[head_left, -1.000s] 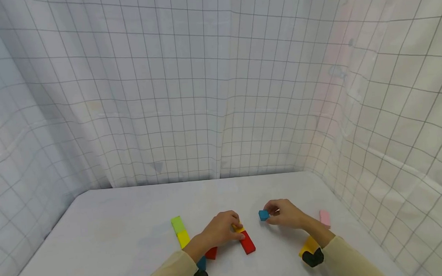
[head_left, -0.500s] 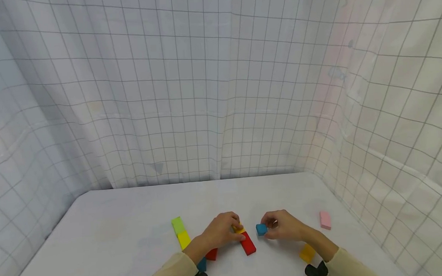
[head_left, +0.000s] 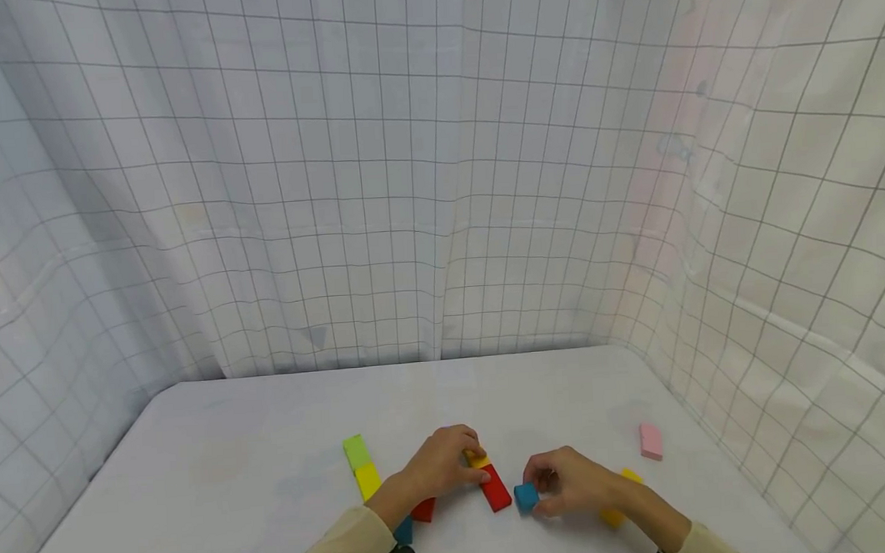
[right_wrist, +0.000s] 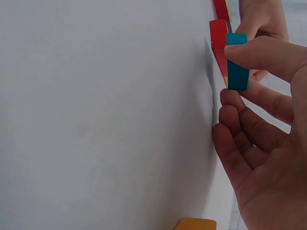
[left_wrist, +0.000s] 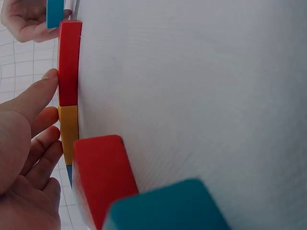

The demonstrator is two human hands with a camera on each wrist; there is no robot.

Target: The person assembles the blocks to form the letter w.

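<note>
My right hand pinches a small blue block between thumb and fingers, just right of the red block's near end. The right wrist view shows this blue block upright between thumb and index finger. My left hand rests with its fingertips on a yellow-orange block and its thumb on the long red block. In the left wrist view, the red block and yellow-orange block stand end to end. A bit of blue shows beyond the yellow one, mostly hidden.
By the left forearm lie a lime green block, a yellow block, another red block and a blue block. A pink block lies at the right; yellow shows under the right forearm. A gridded curtain surrounds the table.
My right hand has moved toward the front edge with the blue block, bringing it from beyond the row to beside the red block's near end. My left hand has stayed in place.
</note>
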